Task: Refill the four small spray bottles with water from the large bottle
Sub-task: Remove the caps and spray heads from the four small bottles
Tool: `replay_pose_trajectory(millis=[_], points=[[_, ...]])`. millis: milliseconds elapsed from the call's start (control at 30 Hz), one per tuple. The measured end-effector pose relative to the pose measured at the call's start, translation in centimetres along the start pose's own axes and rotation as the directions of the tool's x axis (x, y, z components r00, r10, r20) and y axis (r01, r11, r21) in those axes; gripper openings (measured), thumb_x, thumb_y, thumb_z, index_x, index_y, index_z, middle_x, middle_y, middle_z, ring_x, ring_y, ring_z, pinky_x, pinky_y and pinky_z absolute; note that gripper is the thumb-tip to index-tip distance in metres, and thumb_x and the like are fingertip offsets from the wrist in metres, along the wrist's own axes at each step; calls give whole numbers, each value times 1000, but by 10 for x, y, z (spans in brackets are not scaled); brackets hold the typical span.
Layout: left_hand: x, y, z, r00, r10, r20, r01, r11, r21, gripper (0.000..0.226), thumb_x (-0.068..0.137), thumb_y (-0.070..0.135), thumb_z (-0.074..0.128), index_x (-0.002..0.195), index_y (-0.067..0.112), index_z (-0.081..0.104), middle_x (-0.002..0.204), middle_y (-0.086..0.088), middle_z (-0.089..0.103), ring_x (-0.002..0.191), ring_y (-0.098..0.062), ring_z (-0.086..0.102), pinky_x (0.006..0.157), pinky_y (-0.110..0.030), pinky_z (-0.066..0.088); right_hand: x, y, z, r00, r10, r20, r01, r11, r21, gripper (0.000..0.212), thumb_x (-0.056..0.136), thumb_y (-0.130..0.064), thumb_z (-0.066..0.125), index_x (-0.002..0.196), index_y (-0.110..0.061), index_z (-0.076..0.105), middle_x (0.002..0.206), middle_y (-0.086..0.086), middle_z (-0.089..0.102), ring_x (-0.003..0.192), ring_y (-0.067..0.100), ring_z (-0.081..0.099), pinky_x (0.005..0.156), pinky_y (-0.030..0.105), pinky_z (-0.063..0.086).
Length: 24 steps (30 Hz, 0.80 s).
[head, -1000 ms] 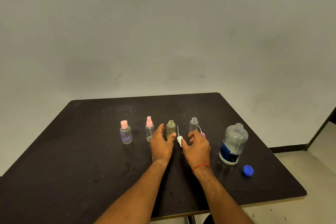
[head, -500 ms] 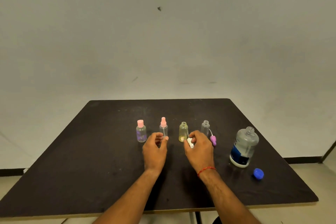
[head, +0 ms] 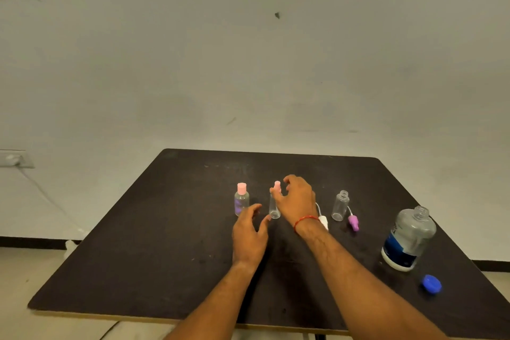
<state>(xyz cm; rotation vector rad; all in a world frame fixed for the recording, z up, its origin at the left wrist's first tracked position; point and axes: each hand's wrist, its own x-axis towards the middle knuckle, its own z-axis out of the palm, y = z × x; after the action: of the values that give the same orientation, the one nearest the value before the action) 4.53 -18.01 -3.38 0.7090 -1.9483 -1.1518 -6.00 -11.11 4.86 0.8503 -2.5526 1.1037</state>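
Small bottles stand in a row on the black table (head: 171, 229). At the left is a pink-capped bottle (head: 241, 200), then a clear spray bottle with a pink spray head (head: 274, 205). My right hand (head: 296, 199) hovers at that spray head, thumb and fingers spread on either side of it. My left hand (head: 249, 232) lies relaxed just short of the bottle's base, holding nothing. The yellowish bottle is hidden behind my right hand. An uncapped clear bottle (head: 340, 205) stands further right. The large water bottle (head: 408, 239) stands uncapped at the right.
A white spray head (head: 323, 221) lies by my right wrist and a purple spray head (head: 353, 222) lies beside the uncapped clear bottle. The blue cap (head: 432, 283) rests near the table's right front edge. A wall socket with a cable (head: 13, 159) is at the far left.
My right hand has let go of the white spray head and crossed left to the pink spray bottle. My left hand has drawn back toward that bottle's base. The camera has shifted.
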Motion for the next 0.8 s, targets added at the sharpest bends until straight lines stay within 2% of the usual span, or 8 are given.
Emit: replay_pose_trajectory(millis=[133,233,333,400,500,600,700,800], points=[[-1,-1,0,1000,9,19,-9,1000,-2,45,93,26,72,135,18,61,135,4,62,126,-11,57,109,-31,48,4,-1,9,993,26,119,-24,1000,-17,26,85,-37,70,99,-16,65,97,0,60,87,15,60,75,26,50],[0,-1,-1,1000,-5,28,5,1000,-8,49,93,25,72,139,19,57,141,3,59,131,-11,54,111,-33,46,1,2,13,992,-3,128,-2,999,33,21,84,-32,74,95,-15,67,93,0,61,82,13,58,74,25,49],[0,1,-1,999,-5,35,5,1000,-16,52,92,26,73,141,19,55,142,6,57,133,-9,51,111,-26,42,-4,1,11,992,-29,120,21,998,67,18,82,-32,75,87,-16,67,84,-3,59,76,10,55,65,18,43],[-1,2,-2,999,2,40,-1,999,-32,52,92,26,74,140,20,56,138,8,58,129,-5,52,106,-17,40,-8,-2,8,994,-32,107,21,995,100,18,81,-34,75,80,-18,66,79,-5,58,71,9,54,60,15,37],[-2,5,-3,998,-1,57,5,998,-70,44,89,22,76,130,27,60,120,21,61,111,10,58,95,-5,43,-15,-7,2,992,-44,118,24,986,166,19,80,-34,75,75,-18,67,74,-3,61,68,10,56,57,16,38],[-3,5,-3,998,7,68,-2,997,-75,37,88,19,77,118,34,62,107,25,63,103,12,60,92,-11,49,-20,-10,-7,986,-59,154,26,978,208,17,78,-31,77,77,-17,68,73,-3,63,67,9,56,57,15,41],[-4,2,-3,997,29,71,-25,998,-50,35,87,21,77,120,25,67,112,15,69,106,2,63,94,-17,51,-22,-11,-12,988,-48,147,15,976,218,17,76,-31,79,77,-19,67,72,-4,63,66,8,57,57,15,43],[-6,4,-4,997,22,73,-19,999,-43,37,87,14,77,121,23,67,107,20,67,102,11,61,88,-6,48,-22,-10,-15,979,-105,176,74,981,177,13,79,-25,77,78,-18,67,77,-5,62,69,7,57,62,16,45]])
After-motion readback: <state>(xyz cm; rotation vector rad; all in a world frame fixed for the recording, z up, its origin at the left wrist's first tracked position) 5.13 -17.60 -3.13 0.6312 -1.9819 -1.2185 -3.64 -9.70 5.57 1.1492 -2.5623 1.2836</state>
